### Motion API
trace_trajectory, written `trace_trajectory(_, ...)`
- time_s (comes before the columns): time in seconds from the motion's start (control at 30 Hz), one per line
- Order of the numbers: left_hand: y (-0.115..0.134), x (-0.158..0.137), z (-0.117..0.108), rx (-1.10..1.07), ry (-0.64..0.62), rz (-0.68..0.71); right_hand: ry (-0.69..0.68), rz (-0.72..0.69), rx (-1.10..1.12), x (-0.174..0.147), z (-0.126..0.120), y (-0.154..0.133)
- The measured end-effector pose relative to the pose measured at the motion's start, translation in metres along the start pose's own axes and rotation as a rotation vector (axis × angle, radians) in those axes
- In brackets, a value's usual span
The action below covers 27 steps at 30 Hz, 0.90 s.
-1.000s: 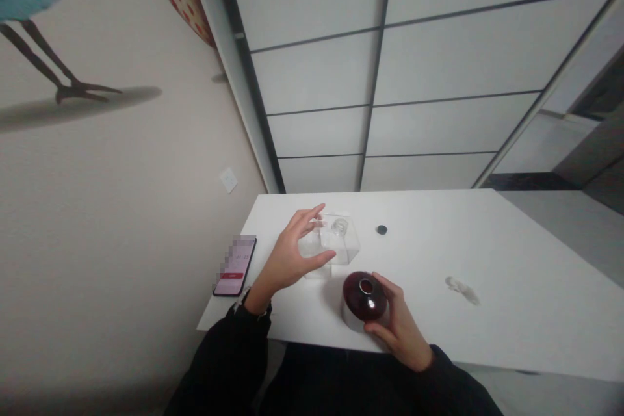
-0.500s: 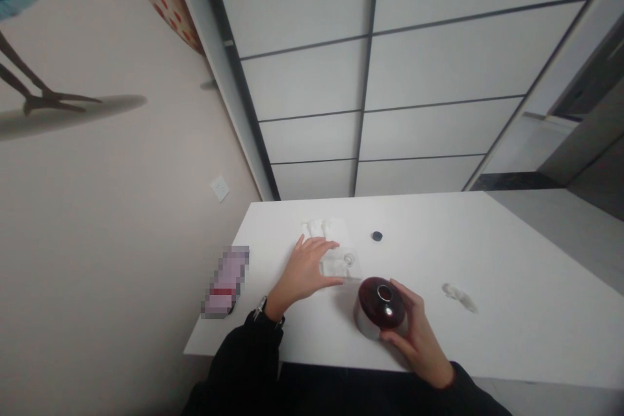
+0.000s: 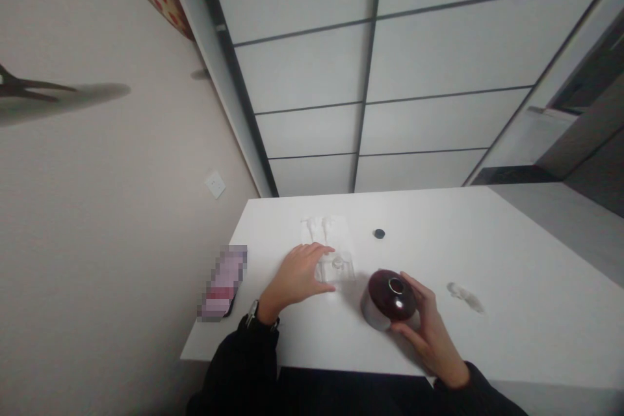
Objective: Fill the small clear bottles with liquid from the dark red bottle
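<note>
My right hand (image 3: 429,325) is wrapped round the right side of a round jar-like container (image 3: 373,314), which has a greyish body and a shiny dark red domed lid (image 3: 385,294) with a silver ring in its middle. It leans slightly on or just above the white table; I cannot tell which. To the left, my left hand (image 3: 297,276) has its thumb and fingers at opposite edges of a small clear plastic box (image 3: 344,270), with something round and clear visible in it. A silvery band circles the left wrist.
Behind the box lies a whitish sheet (image 3: 336,227) with pale shapes. A small dark round cap (image 3: 379,233) sits farther back. A crumpled translucent piece (image 3: 465,297) lies at right, a blurred-out pink phone-like object (image 3: 225,279) at left. The white table (image 3: 439,227) meets the wall.
The clear plastic box and my left hand have shifted slightly left and nearer. My right hand and the red-lidded container have moved a little right. The camera view has tilted slightly.
</note>
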State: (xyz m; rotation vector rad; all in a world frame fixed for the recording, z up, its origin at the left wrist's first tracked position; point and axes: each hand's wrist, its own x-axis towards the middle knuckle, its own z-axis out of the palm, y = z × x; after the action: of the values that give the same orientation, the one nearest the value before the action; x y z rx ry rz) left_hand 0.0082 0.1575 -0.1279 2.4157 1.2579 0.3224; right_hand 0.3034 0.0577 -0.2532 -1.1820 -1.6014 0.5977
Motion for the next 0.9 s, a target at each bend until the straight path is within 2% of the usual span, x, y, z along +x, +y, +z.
trace_trajectory(0.37,0.0,0.0,0.009,-0.042,-0.004,-0.037,-0.071,0.015,0.006,0.047,-0.015,-0.007)
trace_trajectory(0.67,0.009,-0.002,0.012,-0.05,-0.008,-0.03,-0.081,0.011,-0.006,0.049,-0.014,0.0)
trace_trajectory(0.9,0.015,-0.002,0.007,-0.034,0.012,-0.014,-0.113,0.046,0.056,0.053,-0.013,-0.007)
